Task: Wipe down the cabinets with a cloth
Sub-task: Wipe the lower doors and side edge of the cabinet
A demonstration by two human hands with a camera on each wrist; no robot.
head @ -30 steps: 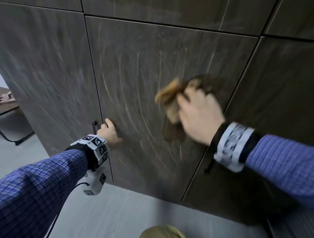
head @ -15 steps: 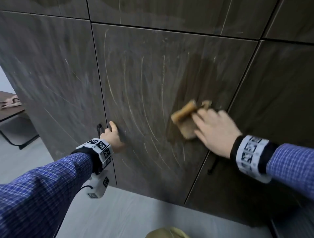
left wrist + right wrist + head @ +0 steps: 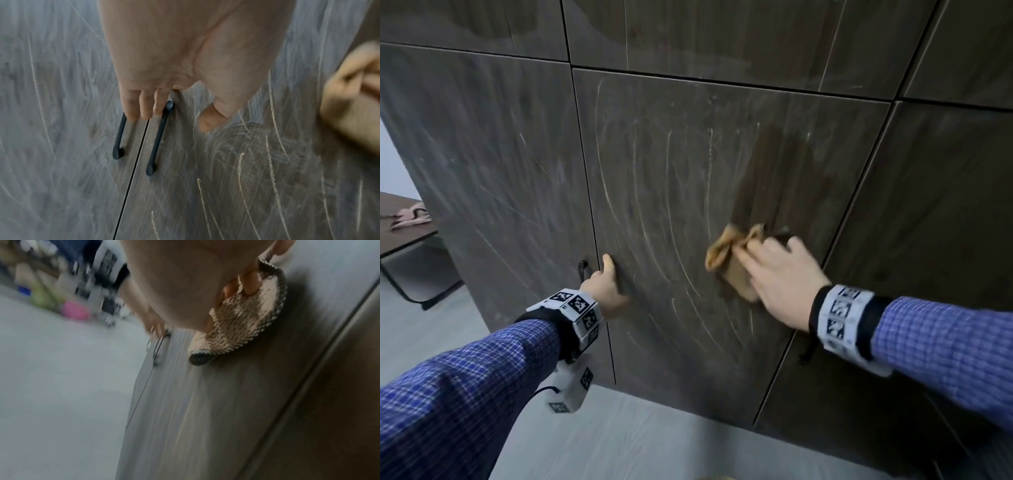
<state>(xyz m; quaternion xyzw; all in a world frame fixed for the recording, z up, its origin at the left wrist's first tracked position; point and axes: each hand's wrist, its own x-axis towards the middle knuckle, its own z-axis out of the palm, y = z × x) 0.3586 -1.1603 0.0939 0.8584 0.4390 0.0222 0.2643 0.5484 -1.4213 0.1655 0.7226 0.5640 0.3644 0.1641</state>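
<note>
A tan cloth (image 3: 722, 255) lies bunched against the dark wood-grain middle cabinet door (image 3: 664, 164). My right hand (image 3: 779, 272) holds the cloth and presses it to the door, low on its right side. In the right wrist view the fingers curl into the woven cloth (image 3: 246, 324). Above the cloth a darker wet stripe (image 3: 767, 178) runs up the door. My left hand (image 3: 602, 284) rests with straight fingers on the door's left edge. Its fingertips (image 3: 144, 110) touch the top of two black handles (image 3: 158, 138).
More dark cabinet doors surround the middle one, with another black handle (image 3: 808, 353) under my right wrist. Pale curved scratch marks cross the door. At the far left a table (image 3: 410, 240) carries a pink rag (image 3: 410, 216). Grey floor (image 3: 654, 442) lies below.
My right hand has slid the cloth down the door, leaving a dark wet stripe above it. My left hand has stayed by the handles.
</note>
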